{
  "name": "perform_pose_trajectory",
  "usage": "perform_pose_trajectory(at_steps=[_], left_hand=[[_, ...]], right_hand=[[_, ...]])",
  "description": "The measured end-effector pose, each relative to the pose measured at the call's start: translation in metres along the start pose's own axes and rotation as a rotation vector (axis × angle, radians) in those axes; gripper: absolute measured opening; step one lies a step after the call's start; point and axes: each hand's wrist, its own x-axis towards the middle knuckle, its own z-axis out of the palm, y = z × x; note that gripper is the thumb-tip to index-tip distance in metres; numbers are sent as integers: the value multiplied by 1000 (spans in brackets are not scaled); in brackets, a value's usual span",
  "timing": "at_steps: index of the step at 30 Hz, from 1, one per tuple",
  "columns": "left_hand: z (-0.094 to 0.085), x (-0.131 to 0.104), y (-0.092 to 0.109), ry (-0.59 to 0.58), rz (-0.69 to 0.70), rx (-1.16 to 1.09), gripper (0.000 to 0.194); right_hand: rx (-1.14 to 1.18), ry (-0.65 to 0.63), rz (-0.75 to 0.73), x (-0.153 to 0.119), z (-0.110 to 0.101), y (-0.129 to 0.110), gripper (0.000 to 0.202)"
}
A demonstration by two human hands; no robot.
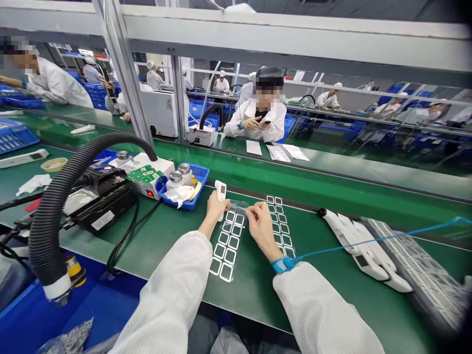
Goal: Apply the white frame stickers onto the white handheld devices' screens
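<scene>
My left hand (215, 206) grips a small white handheld device (220, 191) upright over the green mat. My right hand (259, 223) pinches a thin clear film piece (239, 205) just to the right of the device, its fingers closed on it. Under both hands lie two strips of small square frames, one (227, 243) below my left hand and one (280, 227) beside my right hand. A blue wrist strap (283, 264) sits on my right wrist, and its cord runs off to the right.
A row of white handheld devices (363, 253) and a tray of parts (416, 265) lie at right. A blue bin with bottles (186, 186), a black machine (99, 196) and a black ribbed hose (55, 206) stand at left. Other workers sit across the green belt (295, 182).
</scene>
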Motion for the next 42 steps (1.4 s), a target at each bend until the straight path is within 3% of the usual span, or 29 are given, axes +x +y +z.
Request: perform_pose_trajectory(at_steps=[3, 5, 10, 14, 17, 22, 25, 30, 33, 36, 42], left_hand=[[-3, -2, 2, -13, 12, 23, 23], [-5, -4, 3, -20, 24, 35, 22], [-11, -9, 3, -9, 70, 46, 16], [-17, -20, 7, 29, 132, 10, 24], [-24, -46, 15, 39, 171, -60, 27], [-49, -137, 24, -44, 166, -254, 46], [-67, -207, 16, -160, -25, -600, 55], [-80, -297, -14, -146, -310, -679, 49], [-77, -324, -32, -127, -484, -683, 48], [-71, -336, -45, -133, -600, -693, 45], [-59, -342, -52, -266, -641, -659, 55]], right_hand=[[11, 37, -22, -24, -20, -12, 20], [52, -18, 49, -46, -38, -18, 22], [280, -258, 466, -126, -79, -31, 32], [454, -265, 797, -184, -93, -44, 38], [570, -260, 935, -208, -95, -47, 35], [674, -280, 1036, -224, -91, -44, 23], [686, -292, 1069, -227, -88, -45, 19], [701, -315, 1081, -228, -87, -47, 17], [710, -323, 1089, -227, -87, -45, 18], [715, -324, 1088, -227, -87, -43, 21], [727, -310, 1056, -228, -89, -46, 27]])
